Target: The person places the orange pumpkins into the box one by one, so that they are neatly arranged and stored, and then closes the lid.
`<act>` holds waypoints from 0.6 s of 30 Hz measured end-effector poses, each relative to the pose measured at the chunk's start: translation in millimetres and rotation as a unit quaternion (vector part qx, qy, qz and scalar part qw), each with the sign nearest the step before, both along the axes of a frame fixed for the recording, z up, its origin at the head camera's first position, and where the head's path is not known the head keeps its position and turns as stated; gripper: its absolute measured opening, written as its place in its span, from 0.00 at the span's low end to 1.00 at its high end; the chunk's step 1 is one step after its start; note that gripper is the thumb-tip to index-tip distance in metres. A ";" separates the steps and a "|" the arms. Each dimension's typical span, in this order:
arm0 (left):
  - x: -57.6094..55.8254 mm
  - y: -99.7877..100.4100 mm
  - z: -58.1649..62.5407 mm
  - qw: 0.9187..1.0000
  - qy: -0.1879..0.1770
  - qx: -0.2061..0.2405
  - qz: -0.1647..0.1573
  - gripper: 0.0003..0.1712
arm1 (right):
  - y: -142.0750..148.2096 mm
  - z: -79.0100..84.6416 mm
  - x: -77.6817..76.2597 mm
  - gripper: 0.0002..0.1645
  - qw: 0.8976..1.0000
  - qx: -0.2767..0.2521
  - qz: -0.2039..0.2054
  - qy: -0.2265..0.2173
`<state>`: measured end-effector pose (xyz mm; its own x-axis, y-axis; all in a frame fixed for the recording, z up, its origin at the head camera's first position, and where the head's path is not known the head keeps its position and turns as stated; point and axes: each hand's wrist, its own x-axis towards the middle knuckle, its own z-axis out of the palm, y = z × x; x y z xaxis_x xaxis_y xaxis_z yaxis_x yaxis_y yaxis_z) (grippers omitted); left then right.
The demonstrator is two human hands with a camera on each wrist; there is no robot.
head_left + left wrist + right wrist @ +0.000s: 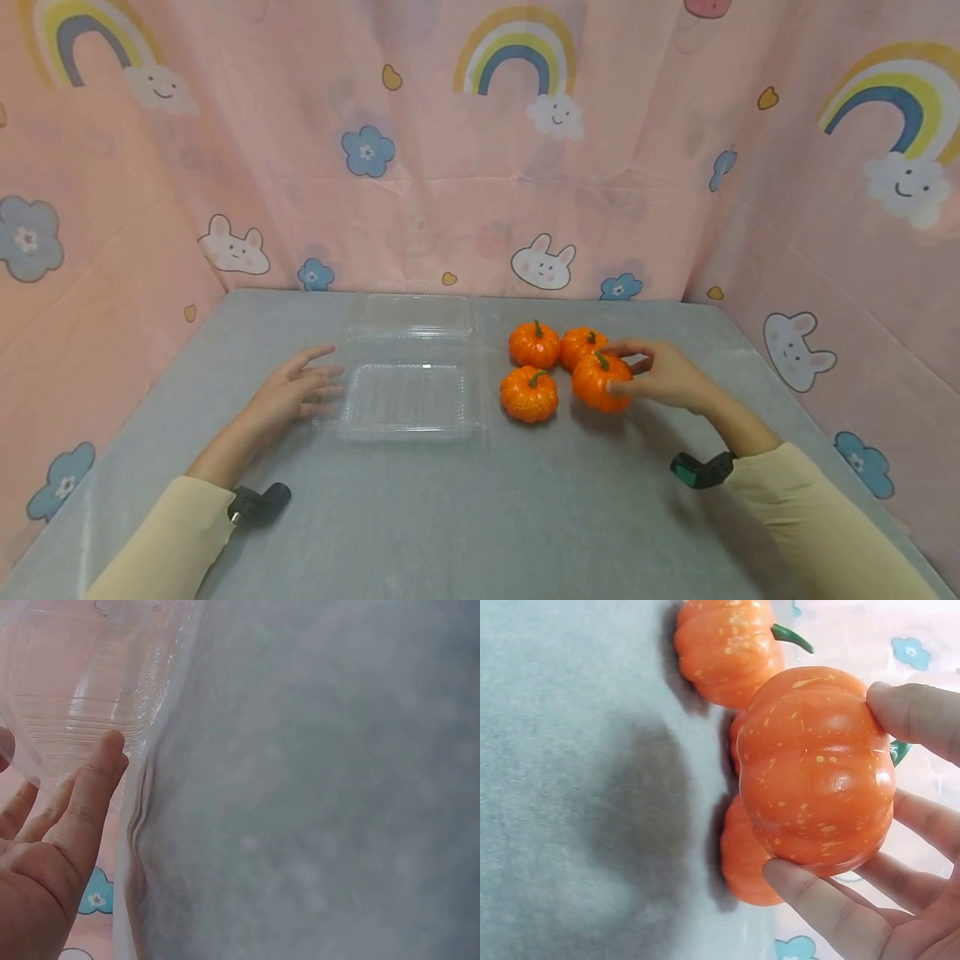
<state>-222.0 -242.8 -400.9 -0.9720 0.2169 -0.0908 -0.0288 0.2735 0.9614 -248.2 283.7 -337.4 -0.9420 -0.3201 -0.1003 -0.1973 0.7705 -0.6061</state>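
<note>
While the right hand (pixel 660 375) pinches an orange pumpkin (pixel 595 387) between thumb and fingers, right of centre in the head view beside three other pumpkins (pixel 529 397), the left hand (pixel 294 390) has its fingers spread at the clear container (pixel 407 402) left of centre, whether touching it I cannot tell. The held pumpkin looks light, stiff and slightly slippery, so opposed pressure on its ribbed sides, clear of the green stem (pixel 602 362), should serve; the thin container would probably flex.

Soft light, diffuse shadows, tabletop (pixel 315 787) blurred close up
</note>
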 end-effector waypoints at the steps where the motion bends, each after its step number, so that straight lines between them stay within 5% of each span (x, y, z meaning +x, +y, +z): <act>1: 0.2 0.1 0.2 1.000 0.000 -0.001 0.000 0.33 | -0.3 1.6 -0.4 0.36 1.000 0.000 0.000 0.001; 18: 1.1 -0.2 0.7 1.000 -0.003 0.005 -0.004 0.34 | -11.8 21.1 -9.0 0.35 0.999 0.005 0.027 0.046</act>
<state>-220.9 -243.0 -400.1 -0.9696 0.2258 -0.0941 -0.0321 0.2639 0.9640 -257.2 271.8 -316.3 -0.9285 -0.3710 -0.0174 -0.2938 0.7625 -0.5764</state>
